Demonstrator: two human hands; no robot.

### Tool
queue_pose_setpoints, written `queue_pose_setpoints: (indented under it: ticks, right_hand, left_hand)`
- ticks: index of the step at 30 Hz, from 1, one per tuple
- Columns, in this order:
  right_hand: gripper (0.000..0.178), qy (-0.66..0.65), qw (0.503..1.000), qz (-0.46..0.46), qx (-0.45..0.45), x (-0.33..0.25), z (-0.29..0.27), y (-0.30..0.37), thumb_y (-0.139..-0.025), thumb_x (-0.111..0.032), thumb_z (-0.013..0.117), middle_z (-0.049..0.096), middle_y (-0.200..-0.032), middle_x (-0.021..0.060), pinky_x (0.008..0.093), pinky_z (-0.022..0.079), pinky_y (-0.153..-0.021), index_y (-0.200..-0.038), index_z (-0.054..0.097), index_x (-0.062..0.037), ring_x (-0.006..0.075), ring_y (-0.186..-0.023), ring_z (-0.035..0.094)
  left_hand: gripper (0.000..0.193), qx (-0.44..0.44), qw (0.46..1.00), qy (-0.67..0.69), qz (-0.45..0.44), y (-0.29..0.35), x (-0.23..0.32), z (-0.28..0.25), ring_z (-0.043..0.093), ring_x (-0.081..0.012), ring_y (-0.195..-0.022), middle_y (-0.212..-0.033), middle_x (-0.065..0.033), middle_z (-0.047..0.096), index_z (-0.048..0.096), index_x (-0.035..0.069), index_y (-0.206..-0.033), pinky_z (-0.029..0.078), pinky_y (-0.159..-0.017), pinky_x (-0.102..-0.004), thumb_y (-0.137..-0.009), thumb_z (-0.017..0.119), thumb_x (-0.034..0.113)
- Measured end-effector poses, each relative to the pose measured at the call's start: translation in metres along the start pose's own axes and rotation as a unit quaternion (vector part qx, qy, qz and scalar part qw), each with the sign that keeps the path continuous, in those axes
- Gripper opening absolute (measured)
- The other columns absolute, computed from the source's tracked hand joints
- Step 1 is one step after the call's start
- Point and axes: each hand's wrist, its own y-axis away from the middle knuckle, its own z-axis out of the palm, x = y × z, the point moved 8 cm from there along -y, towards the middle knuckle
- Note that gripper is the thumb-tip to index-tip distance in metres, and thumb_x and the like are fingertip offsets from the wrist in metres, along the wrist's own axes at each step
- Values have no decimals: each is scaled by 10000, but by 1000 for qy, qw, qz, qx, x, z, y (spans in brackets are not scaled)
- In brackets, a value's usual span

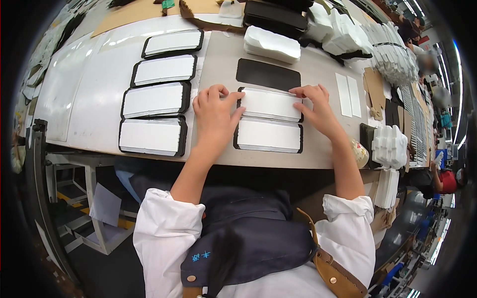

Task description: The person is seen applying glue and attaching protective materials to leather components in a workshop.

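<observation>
A white rectangular panel lies on a black rounded backing piece in front of me, held by its two ends between my hands. At its left end, the thumb and forefinger of my left hand touch the corners, the other fingers curled. My right hand has its forefinger at the far right corner and its thumb on the right end. Just nearer lies a second white panel on black backing. Beyond my fingers is a bare black rounded piece.
Several white-on-black pieces form a column at left. A white stack stands farther back beside black stacks. Two white strips lie right of my hand. A patterned cup stands near my right forearm, beside white piles.
</observation>
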Motion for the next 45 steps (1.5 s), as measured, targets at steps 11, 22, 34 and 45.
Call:
queue_pose_setpoints:
  ticks: [11, 22, 34, 45]
  right_hand:
    - [329, 22, 1000, 6, 9, 4, 3, -2, -906, -48, 698, 594, -979, 8, 500, 132, -1247, -1224, 682, -131, 191, -1038, 571]
    - [633, 79, 994, -51, 50, -46, 21, 13, -884, -146, 750, 503, -1439, 202, 493, 253, -1230, -1449, 499, -9, 353, -1366, 469]
    - [1036, 185, 975, -17, -124, -40, 42, 49, -971, -592, 601, 146, -1700, 251, 479, 132, -1290, -1618, 134, 69, 345, -1595, 134]
    - [201, 57, 996, -60, 40, -18, -4, -20, -897, -67, 727, 702, -1023, 124, 405, 475, -947, -1092, 689, -40, 298, -998, 623]
  left_hand:
    - [312, 2, 1000, 8, 9, 0, 2, 0, 470, -288, -1157, -1155, -59, 525, 743, 199, -1153, 343, -1052, -482, -848, 808, 207]
    - [429, -2, 994, -81, 68, 3, 27, 27, 414, -346, -1427, -1467, -182, 507, 628, 50, -1336, 299, -1179, -504, -944, 701, 206]
    - [873, -130, 985, -80, 86, 20, 27, 33, 241, -276, -1573, -1672, -153, 321, 368, -18, -1570, 159, -1280, -466, -1008, 470, 643]
    - [343, 52, 997, 50, -8, 30, 10, -9, 485, -330, -1202, -1206, -112, 567, 637, 87, -1163, 367, -1020, -477, -912, 746, 293]
